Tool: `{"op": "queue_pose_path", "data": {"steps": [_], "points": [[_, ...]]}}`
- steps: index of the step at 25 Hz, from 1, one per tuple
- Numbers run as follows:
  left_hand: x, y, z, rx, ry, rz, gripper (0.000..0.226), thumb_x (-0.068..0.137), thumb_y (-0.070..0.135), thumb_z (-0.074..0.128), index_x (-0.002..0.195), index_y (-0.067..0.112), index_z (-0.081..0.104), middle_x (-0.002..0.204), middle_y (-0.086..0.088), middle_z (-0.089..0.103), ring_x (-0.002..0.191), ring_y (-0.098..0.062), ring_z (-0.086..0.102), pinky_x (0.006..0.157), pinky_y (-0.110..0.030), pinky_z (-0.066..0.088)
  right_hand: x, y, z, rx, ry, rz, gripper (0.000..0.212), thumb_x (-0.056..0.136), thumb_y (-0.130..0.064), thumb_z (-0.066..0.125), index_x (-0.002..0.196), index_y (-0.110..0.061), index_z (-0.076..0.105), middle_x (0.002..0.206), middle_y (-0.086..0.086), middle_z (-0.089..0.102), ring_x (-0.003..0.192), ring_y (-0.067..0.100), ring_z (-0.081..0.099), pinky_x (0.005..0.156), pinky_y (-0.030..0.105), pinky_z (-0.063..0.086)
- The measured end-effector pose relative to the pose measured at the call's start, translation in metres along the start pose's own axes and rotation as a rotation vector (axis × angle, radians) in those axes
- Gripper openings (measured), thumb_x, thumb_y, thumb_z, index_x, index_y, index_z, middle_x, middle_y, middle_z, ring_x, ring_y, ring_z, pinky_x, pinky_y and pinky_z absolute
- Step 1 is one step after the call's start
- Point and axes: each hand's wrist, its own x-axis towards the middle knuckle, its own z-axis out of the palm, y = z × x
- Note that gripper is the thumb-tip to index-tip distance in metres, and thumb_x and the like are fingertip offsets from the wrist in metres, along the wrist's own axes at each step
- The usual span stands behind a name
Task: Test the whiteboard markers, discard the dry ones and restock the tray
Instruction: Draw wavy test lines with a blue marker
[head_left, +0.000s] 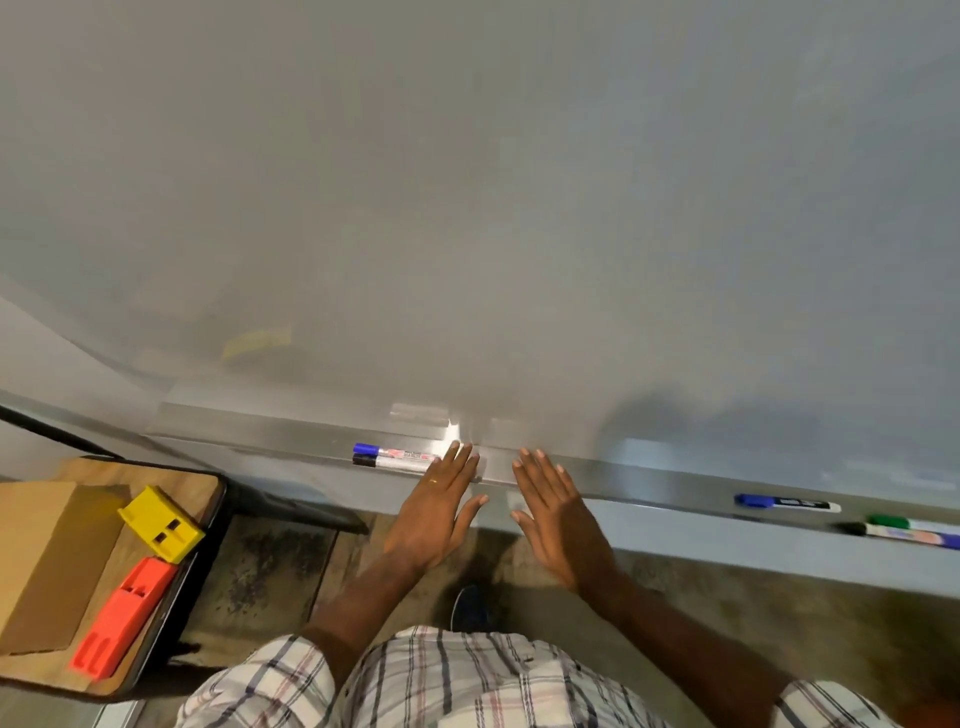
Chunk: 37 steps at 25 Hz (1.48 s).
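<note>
A person in a short-sleeved plaid shirt, seen from a head-worn camera. The shirt is white, crossed with dark navy and faded red lines in a wide check; both sleeves end above the elbow, leaving the forearms bare. A thin gold-coloured ring sits on 1 finger of the left hand. The right hand carries no ring or watch that shows, and its fingernails are short and pale. Below the hem, the toe of 1 dark blue shoe shows; its detail is too blurred to make out.
</note>
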Motion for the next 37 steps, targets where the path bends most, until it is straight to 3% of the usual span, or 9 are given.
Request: {"op": "queue_pose_path", "data": {"steps": [4, 9, 16, 24, 28, 30, 34, 35, 37], "points": [[-0.002, 0.065, 0.027, 0.021, -0.013, 0.101, 0.068, 0.106, 0.059, 0.028, 0.162, 0.024, 0.010, 0.168, 0.007, -0.004, 0.155, -0.008, -0.011, 0.125, -0.029, -0.004, -0.064, 0.031, -0.032, -0.010, 0.037, 0.108, 0.065, 0.103, -0.038, 0.049, 0.158, -0.012, 0.025, 0.166, 0.007, 0.021, 0.156, 0.022, 0.015, 0.123, 0.045, 0.027], [-0.023, 0.156, 0.064, 0.010, -0.086, 0.207, 0.068, 0.107, 0.058, 0.026, 0.162, 0.026, 0.002, 0.165, 0.011, -0.013, 0.151, -0.005, -0.021, 0.118, -0.022, -0.018, -0.155, 0.068, -0.073, -0.033, 0.167, 0.214, 0.063, 0.105, -0.042, 0.045, 0.155, -0.006, 0.032, 0.164, 0.010, 0.028, 0.154, 0.025, 0.020, 0.121, 0.047, 0.032], [-0.031, 0.263, 0.100, -0.014, -0.168, 0.395, 0.063, 0.108, 0.051, 0.025, 0.161, 0.026, 0.002, 0.162, 0.012, -0.016, 0.151, -0.006, -0.018, 0.117, -0.020, -0.020, -0.251, 0.108, -0.118, -0.130, 0.199, 0.425, 0.069, 0.105, -0.056, 0.034, 0.155, -0.009, 0.035, 0.163, 0.009, 0.030, 0.153, 0.024, 0.024, 0.121, 0.045, 0.033], [0.033, 0.320, 0.120, 0.004, -0.234, 0.409, 0.066, 0.105, 0.059, 0.022, 0.162, 0.030, 0.006, 0.169, 0.010, -0.001, 0.157, -0.012, -0.001, 0.126, -0.032, 0.003, -0.255, 0.171, -0.143, -0.109, 0.044, 0.696, 0.080, 0.093, -0.073, -0.005, 0.157, -0.027, -0.012, 0.164, -0.006, -0.020, 0.152, 0.014, -0.018, 0.120, 0.034, -0.011], [0.083, 0.335, 0.134, 0.008, -0.254, 0.447, 0.068, 0.104, 0.059, 0.018, 0.162, 0.025, 0.014, 0.169, 0.006, 0.009, 0.157, -0.014, 0.005, 0.128, -0.040, 0.017, -0.224, 0.212, -0.148, -0.108, -0.057, 0.693, 0.076, 0.102, -0.063, 0.005, 0.158, -0.015, 0.023, 0.166, 0.007, 0.020, 0.152, 0.024, 0.020, 0.123, 0.038, 0.012], [0.106, 0.336, 0.141, 0.018, -0.249, 0.465, 0.076, 0.099, 0.065, 0.008, 0.160, 0.023, 0.025, 0.168, 0.003, 0.018, 0.156, -0.017, 0.013, 0.127, -0.039, 0.022, -0.209, 0.232, -0.150, -0.099, -0.099, 0.644, 0.073, 0.104, -0.059, 0.010, 0.153, -0.013, 0.040, 0.160, 0.007, 0.035, 0.147, 0.024, 0.035, 0.124, 0.036, 0.011], [0.133, 0.329, 0.153, 0.013, -0.239, 0.489, 0.073, 0.102, 0.063, 0.011, 0.151, 0.022, 0.045, 0.159, 0.001, 0.042, 0.148, -0.019, 0.038, 0.122, -0.033, 0.032, -0.178, 0.269, -0.149, -0.017, -0.170, 0.526, 0.083, 0.095, -0.066, -0.001, 0.161, -0.019, 0.016, 0.167, -0.001, 0.007, 0.155, 0.017, 0.007, 0.125, 0.035, 0.001], [0.136, 0.327, 0.153, 0.020, -0.247, 0.493, 0.065, 0.104, 0.058, 0.018, 0.150, 0.023, 0.047, 0.156, 0.001, 0.046, 0.144, -0.019, 0.043, 0.119, -0.033, 0.037, -0.174, 0.277, -0.147, -0.031, -0.173, 0.498, 0.076, 0.099, -0.062, 0.007, 0.160, -0.018, 0.020, 0.167, 0.000, 0.012, 0.155, 0.018, 0.011, 0.126, 0.039, 0.007], [0.143, 0.324, 0.151, 0.024, -0.249, 0.493, 0.049, 0.105, 0.045, 0.038, 0.147, 0.024, 0.050, 0.150, 0.000, 0.053, 0.134, -0.018, 0.052, 0.111, -0.031, 0.046, -0.168, 0.286, -0.144, -0.077, -0.242, 0.436, 0.056, 0.103, -0.038, 0.050, 0.153, -0.015, 0.041, 0.159, 0.007, 0.039, 0.148, 0.024, 0.036, 0.122, 0.044, 0.026]]}}
